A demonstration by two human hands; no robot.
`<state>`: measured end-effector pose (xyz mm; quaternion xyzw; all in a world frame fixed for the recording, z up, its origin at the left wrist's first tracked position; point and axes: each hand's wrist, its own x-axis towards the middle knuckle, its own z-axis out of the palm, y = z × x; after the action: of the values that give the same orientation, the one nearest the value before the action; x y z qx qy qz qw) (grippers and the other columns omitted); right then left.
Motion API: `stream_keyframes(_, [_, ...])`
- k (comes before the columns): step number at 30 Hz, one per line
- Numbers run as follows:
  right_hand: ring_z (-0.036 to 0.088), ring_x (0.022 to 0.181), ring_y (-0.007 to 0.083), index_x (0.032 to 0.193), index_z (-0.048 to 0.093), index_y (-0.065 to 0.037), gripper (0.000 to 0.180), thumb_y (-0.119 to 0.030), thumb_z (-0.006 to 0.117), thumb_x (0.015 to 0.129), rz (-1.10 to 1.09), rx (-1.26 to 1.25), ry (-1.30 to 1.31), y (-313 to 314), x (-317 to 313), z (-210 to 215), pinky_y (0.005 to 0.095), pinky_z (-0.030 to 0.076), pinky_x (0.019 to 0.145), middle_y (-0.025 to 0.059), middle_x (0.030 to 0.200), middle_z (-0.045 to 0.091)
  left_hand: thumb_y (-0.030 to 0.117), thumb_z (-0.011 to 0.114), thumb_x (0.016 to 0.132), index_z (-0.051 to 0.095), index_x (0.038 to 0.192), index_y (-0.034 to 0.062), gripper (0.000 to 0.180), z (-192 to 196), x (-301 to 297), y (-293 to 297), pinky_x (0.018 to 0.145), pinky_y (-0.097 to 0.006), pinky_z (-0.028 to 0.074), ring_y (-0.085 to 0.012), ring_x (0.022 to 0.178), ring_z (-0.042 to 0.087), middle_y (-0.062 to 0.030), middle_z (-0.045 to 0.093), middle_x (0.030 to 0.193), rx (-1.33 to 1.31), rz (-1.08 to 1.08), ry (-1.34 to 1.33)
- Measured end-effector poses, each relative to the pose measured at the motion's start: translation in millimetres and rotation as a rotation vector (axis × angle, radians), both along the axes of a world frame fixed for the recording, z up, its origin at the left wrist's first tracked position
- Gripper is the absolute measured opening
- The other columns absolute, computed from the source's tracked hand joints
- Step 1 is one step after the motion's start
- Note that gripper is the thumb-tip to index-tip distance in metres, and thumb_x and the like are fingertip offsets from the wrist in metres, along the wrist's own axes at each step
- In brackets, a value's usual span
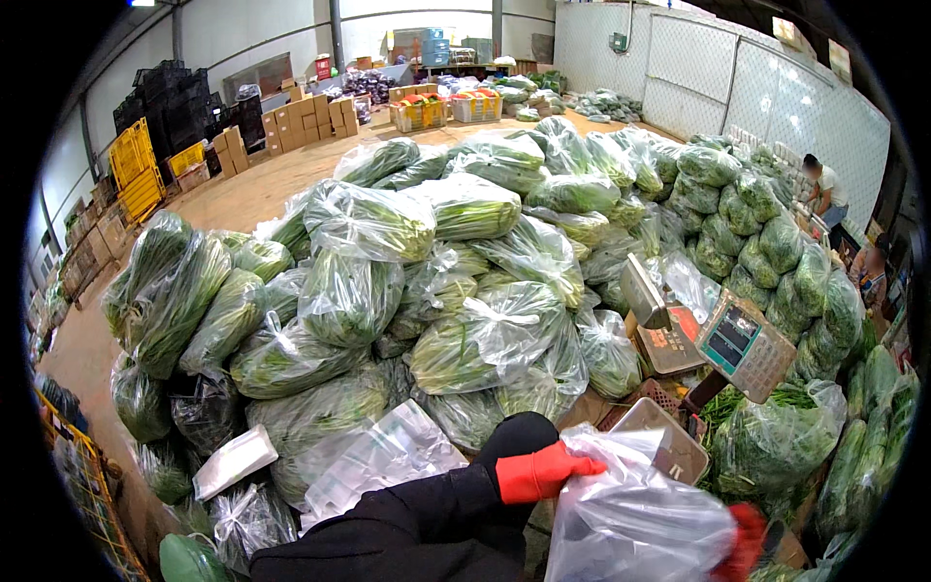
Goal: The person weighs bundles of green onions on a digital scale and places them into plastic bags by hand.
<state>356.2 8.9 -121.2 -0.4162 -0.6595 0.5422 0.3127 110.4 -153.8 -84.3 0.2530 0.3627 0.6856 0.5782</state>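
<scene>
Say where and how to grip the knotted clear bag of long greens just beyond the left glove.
Likely best by the knot of the bag of greens, from above on the wearer's side: its gathered plastic lies uncovered on the upper face, while the rounded, bulging body shows no handle.

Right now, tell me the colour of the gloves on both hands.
Red on the left hand and the right hand; shows best in the head view.

Looking down and forward from head; sitting near left hand [546,473] and right hand [745,543]; facing across bags [495,335] to back wall [417,12].
</scene>
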Motion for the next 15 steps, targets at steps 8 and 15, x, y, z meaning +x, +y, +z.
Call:
stream_keyframes(8, [0.054, 0.094, 0.0191, 0.123, 0.044, 0.002, 0.043, -0.022, 0.052, 0.089, 0.155, 0.346, -0.236, -33.5, -51.7, 2.8, 0.0308, 0.043, 0.085, 0.0140, 0.111, 0.055, 0.015, 0.044, 0.093, 0.049, 0.123, 0.0038, 0.033, -3.7, -32.4, -10.1, 0.067, -0.020, 0.045, -0.0047, 0.080, 0.053, 0.0011, 0.056, 0.096, -0.091, 0.013, -0.247])
stream_keyframes(15, [0.057, 0.087, 0.0185, 0.120, 0.047, 0.003, 0.043, -0.027, 0.050, 0.090, 0.165, 0.282, -0.283, -21.7, -43.7, -0.3, 0.0304, 0.046, 0.081, 0.0151, 0.106, 0.059, 0.023, 0.053, 0.088, 0.047, 0.124, 0.0044, 0.041, -39.9, -6.0, 8.9, 0.072, -0.027, 0.050, -0.0144, 0.090, 0.059, -0.0062, 0.059, 0.104, -0.258, 0.037, -0.149])
